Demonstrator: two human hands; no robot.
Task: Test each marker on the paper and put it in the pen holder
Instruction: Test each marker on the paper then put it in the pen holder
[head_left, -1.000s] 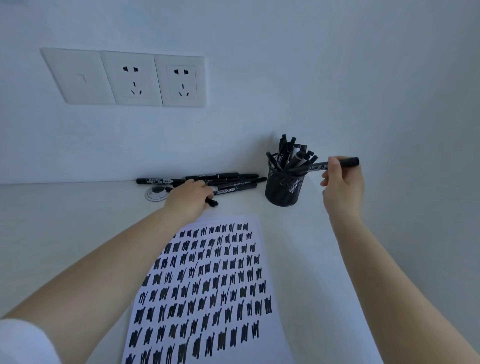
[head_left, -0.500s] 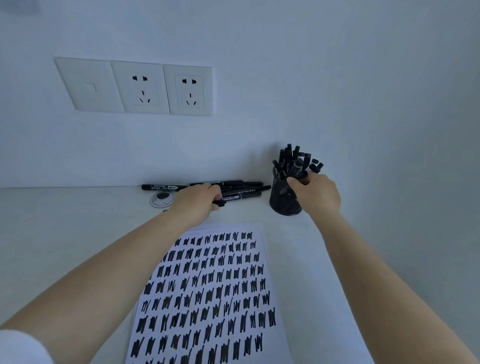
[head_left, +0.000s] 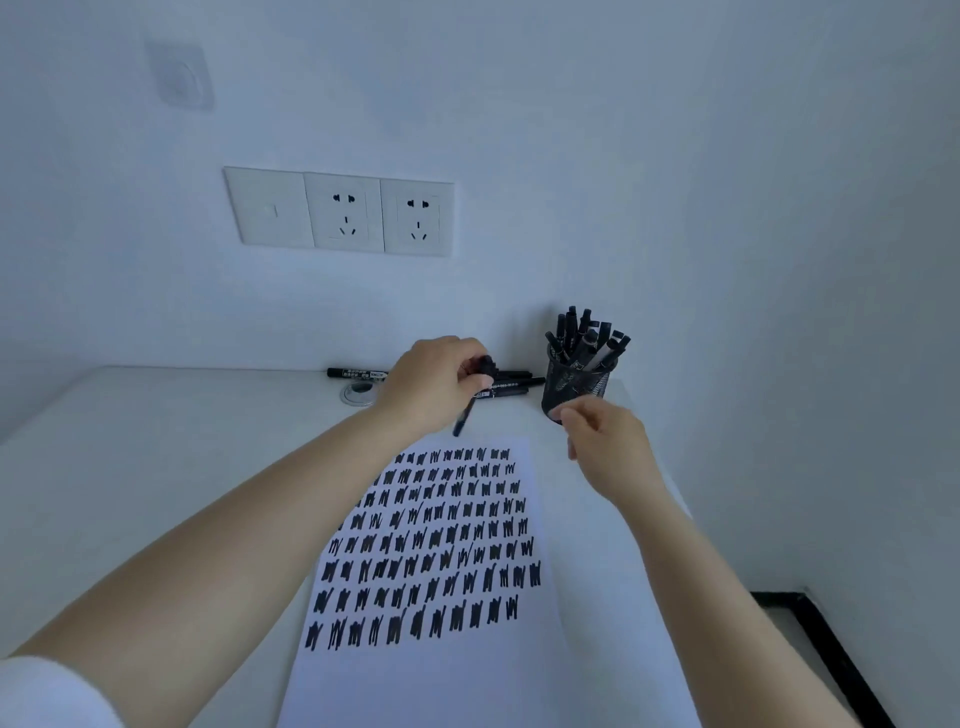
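I am looking down over a white surface (head_left: 156, 441) set against a pale wall, with both of my bare forearms reaching forward.

On the left, my left hand (head_left: 434, 382) is curling its fingers around a black marker (head_left: 464, 415), gripping it near the capped upper end while the lower end is pointing down toward the top edge of the paper (head_left: 447, 675). The marker is hanging just above the sheet, not touching it as far as I can tell.

Behind that hand, a few more loose markers (head_left: 358, 372) are lying side by side along the wall, beside a small round grommet (head_left: 358, 393) in the surface.

In the middle, the paper is lying flat, and rows of short black test scribbles are filling its upper part.

To the right, my right hand (head_left: 605, 441) is hovering with loosely curled fingers, thumb and forefinger nearly meeting, holding nothing I can see.

Just behind it, the black mesh pen holder (head_left: 574, 387) is standing upright, crowded with capped markers.

I am judging the marker to be light, stiff and smooth plastic, apt to roll if dropped. The best hold looks to be mid-barrel, with the other hand pulling the cap. The holder looks light enough to tip if nudged.
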